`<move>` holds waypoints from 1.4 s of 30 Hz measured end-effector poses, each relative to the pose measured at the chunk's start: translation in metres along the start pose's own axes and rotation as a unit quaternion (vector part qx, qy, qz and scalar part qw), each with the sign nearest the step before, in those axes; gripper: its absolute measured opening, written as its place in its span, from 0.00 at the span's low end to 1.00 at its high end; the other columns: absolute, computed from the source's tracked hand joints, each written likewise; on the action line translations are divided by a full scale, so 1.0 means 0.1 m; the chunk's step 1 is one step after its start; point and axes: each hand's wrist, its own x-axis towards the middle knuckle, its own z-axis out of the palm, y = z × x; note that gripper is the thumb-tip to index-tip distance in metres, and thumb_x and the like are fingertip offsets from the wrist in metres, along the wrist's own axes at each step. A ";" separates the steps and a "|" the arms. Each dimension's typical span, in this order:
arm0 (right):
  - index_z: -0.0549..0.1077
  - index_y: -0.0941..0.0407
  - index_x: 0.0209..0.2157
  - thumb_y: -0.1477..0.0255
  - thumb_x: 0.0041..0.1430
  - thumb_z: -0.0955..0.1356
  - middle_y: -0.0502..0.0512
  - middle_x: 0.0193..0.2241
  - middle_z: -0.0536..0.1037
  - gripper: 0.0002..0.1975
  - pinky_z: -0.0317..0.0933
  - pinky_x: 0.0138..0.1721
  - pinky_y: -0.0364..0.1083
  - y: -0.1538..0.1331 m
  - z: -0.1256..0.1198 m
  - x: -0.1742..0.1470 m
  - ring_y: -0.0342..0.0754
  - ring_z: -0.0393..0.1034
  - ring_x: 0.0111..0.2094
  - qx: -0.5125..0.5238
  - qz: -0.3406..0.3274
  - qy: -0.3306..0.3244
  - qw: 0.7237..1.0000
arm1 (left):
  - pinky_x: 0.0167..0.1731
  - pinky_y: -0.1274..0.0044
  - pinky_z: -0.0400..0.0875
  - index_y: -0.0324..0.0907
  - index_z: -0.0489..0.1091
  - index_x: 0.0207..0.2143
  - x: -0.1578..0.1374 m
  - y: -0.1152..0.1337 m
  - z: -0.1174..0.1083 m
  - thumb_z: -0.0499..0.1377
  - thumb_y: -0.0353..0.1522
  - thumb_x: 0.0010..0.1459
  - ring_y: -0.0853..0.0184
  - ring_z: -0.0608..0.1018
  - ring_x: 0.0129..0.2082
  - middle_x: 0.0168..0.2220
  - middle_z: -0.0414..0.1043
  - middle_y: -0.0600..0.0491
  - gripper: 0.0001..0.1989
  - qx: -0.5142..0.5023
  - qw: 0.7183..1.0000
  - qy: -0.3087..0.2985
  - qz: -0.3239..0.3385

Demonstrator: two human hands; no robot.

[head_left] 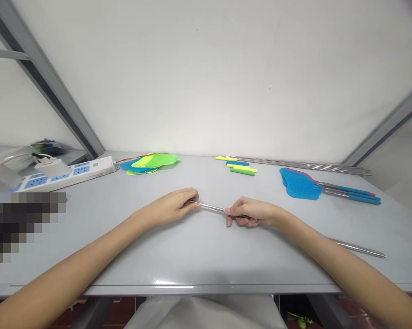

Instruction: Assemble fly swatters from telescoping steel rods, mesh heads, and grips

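Between my two hands runs a thin metal rod point(212, 207), held just above the grey table. My left hand point(174, 205) is closed round its left end, fingers curled over the tip. On the other end, my right hand point(250, 211) pinches the rod between thumb and fingers; the part inside the palm is hidden. Beyond my hands lie several coloured handle sleeves point(243, 169) in yellow, blue and green. Another metal rod point(360, 249) lies on the table, partly covered by my right forearm.
Green, yellow and blue fly swatter heads point(154, 162) are piled at the back left. Blue fly swatters with handles point(302, 183) lie at the right. Long metal rods point(305, 164) rest along the wall. A white power strip point(79, 172) with plugged-in adapters stands at the left.
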 end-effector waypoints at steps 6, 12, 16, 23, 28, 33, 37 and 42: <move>0.68 0.63 0.29 0.57 0.48 0.61 0.42 0.12 0.50 0.21 0.33 0.10 0.36 -0.01 0.01 -0.01 0.32 0.39 0.11 0.003 0.000 -0.008 1.000 | 0.25 0.80 0.56 0.42 0.61 0.31 0.00 0.04 0.00 0.40 0.41 0.56 0.71 0.65 0.25 0.27 0.63 0.55 0.16 -0.013 1.000 -0.013 -0.001; 0.65 0.62 0.25 0.58 0.50 0.60 0.41 0.13 0.45 0.19 0.32 0.10 0.35 0.00 0.04 0.00 0.32 0.37 0.12 0.042 -0.002 -0.035 0.998 | 0.28 0.79 0.57 0.42 0.62 0.28 0.00 0.02 0.07 0.37 0.38 0.58 0.70 0.66 0.27 0.25 0.63 0.54 0.18 0.024 0.999 -0.020 0.030; 0.61 0.60 0.24 0.58 0.51 0.60 0.42 0.13 0.46 0.18 0.32 0.10 0.35 0.03 0.09 0.00 0.32 0.36 0.12 0.067 0.018 -0.055 0.996 | 0.28 0.78 0.56 0.42 0.61 0.27 -0.02 0.03 0.11 0.38 0.34 0.58 0.69 0.66 0.26 0.23 0.63 0.54 0.15 0.066 0.997 -0.022 0.046; 0.60 0.60 0.23 0.59 0.50 0.60 0.41 0.13 0.45 0.16 0.31 0.10 0.34 0.06 0.12 0.00 0.32 0.36 0.12 0.072 0.052 -0.075 0.993 | 0.26 0.78 0.55 0.41 0.60 0.26 -0.08 0.11 0.15 0.39 0.33 0.58 0.70 0.66 0.23 0.20 0.62 0.55 0.14 0.083 0.995 -0.024 0.053; 0.59 0.60 0.23 0.60 0.51 0.59 0.41 0.13 0.45 0.16 0.31 0.09 0.34 0.06 0.12 -0.01 0.32 0.36 0.12 0.066 0.062 -0.066 0.994 | 0.25 0.78 0.54 0.42 0.60 0.26 -0.08 0.11 0.21 0.37 0.34 0.59 0.70 0.66 0.23 0.21 0.63 0.55 0.16 0.087 0.994 -0.032 0.051; 0.59 0.59 0.22 0.61 0.52 0.59 0.41 0.13 0.44 0.15 0.31 0.09 0.34 0.05 0.13 -0.01 0.32 0.35 0.12 0.061 0.074 -0.066 0.993 | 0.26 0.78 0.54 0.42 0.60 0.26 -0.09 0.13 0.23 0.37 0.35 0.58 0.70 0.67 0.23 0.20 0.63 0.55 0.16 0.096 0.994 -0.030 0.053; 0.59 0.59 0.23 0.62 0.52 0.59 0.41 0.13 0.44 0.15 0.31 0.09 0.34 0.06 0.13 0.01 0.32 0.35 0.12 0.067 0.072 -0.069 0.993 | 0.25 0.78 0.54 0.42 0.59 0.25 -0.09 0.14 0.26 0.37 0.35 0.58 0.70 0.66 0.22 0.19 0.63 0.55 0.16 0.108 0.993 -0.021 0.052; 0.59 0.59 0.22 0.62 0.52 0.59 0.41 0.13 0.44 0.14 0.31 0.09 0.34 0.04 0.14 -0.01 0.33 0.35 0.12 0.061 0.074 -0.068 0.993 | 0.25 0.78 0.55 0.41 0.59 0.25 -0.08 0.15 0.30 0.37 0.34 0.58 0.70 0.66 0.21 0.19 0.63 0.55 0.16 0.115 0.992 -0.018 0.056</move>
